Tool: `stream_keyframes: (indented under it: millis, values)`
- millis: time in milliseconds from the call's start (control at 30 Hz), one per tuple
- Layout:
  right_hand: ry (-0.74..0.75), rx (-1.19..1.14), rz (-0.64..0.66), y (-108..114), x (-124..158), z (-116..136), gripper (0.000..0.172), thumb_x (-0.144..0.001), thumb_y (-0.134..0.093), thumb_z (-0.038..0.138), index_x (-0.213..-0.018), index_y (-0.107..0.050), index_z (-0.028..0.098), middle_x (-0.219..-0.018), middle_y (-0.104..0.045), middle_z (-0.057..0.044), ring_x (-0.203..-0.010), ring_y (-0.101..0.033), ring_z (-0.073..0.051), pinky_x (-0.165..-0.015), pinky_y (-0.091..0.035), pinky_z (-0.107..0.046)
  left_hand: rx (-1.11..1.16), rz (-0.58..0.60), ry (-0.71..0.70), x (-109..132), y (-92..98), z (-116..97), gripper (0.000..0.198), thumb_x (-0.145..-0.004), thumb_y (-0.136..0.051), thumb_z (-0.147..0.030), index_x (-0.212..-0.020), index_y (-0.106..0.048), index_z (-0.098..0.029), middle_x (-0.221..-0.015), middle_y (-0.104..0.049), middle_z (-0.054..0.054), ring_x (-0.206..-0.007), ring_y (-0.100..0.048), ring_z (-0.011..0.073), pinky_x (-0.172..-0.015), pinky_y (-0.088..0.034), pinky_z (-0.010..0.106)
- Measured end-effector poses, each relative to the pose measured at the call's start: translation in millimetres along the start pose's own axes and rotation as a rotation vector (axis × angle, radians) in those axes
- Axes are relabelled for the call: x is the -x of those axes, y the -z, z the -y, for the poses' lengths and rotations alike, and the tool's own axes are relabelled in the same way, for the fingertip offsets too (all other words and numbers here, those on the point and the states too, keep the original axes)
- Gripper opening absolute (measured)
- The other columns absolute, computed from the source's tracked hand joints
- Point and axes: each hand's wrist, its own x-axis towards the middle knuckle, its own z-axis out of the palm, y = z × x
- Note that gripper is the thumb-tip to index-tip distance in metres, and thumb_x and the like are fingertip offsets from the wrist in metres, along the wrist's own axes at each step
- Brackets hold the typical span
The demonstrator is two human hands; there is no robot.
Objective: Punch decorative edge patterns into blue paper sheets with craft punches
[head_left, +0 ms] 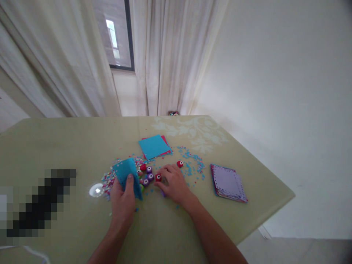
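My left hand (123, 194) is closed on a blue paper sheet (127, 169) with small holes along its edges, thumb on top. The sheet is tilted and partly bent. My right hand (174, 181) has thumb and fingers around a small red craft punch (158, 177) with a white ring on it. Between the hands lies a cluster of similar punches, among them a purple punch (150, 176) and a red punch (143, 167); the left hand and sheet hide part of the cluster. A further red punch (180, 164) stands just beyond my right hand.
Past the hands lie a blue square sheet (154, 146) and red paper under it. To the right is a stack of hole-edged sheets (229, 182), purple on top. Paper confetti (108, 179) is scattered over the table (82, 143). A pixelated dark object (41, 201) lies at left.
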Motion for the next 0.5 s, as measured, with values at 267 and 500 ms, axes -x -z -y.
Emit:
stream_keyframes:
  millis: [267, 500]
  values:
    - [-0.039, 0.187, 0.106, -2.7, 1.4, 2.1, 0.015, -0.097, -0.071, 0.025, -0.111, -0.074, 0.023, -0.112, -0.076, -0.006, -0.11, -0.061, -0.026, -0.101, -0.041, -0.039, -0.038, 0.007, -0.012, 0.8, 2.1, 1.9, 0.032, -0.083, -0.072, -0.052, -0.096, -0.07, -0.022, -0.084, -0.073, 0.001, -0.069, -0.064, 0.0191, -0.064, -0.053, 0.03]
    - [-0.143, 0.26, 0.086, -3.9, 2.4, 5.4, 0.015, -0.097, -0.067, 0.025, -0.111, -0.071, 0.02, -0.113, -0.075, -0.009, -0.113, -0.06, -0.029, -0.1, -0.042, -0.042, -0.054, -0.016, -0.038, 0.6, 4.1, 1.0, 0.034, -0.082, -0.072, -0.052, -0.093, -0.072, -0.021, -0.082, -0.075, 0.002, -0.067, -0.066, 0.0191, -0.064, -0.054, 0.03]
